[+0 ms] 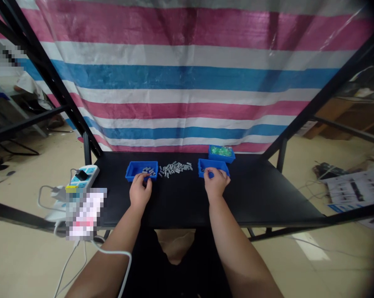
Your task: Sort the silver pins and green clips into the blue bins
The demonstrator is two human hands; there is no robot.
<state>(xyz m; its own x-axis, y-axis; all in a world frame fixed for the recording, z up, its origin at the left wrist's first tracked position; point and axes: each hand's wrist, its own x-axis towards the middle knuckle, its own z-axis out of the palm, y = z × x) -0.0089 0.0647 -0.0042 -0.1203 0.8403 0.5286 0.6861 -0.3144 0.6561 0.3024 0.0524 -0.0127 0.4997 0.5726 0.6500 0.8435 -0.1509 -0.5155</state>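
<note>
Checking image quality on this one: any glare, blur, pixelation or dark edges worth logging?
Head view: pale glints on the striped sheet and a bright patch on the floor; head view: dark upper-right corner; head view: blocky pixelation beside the power strip; head view: metal pieces lack fine detail, and whatever the left hand and right hand hold is unclear.

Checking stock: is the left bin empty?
No, partly filled: the left bin has small gray pieces toward its right end, bare blue at left.
</note>
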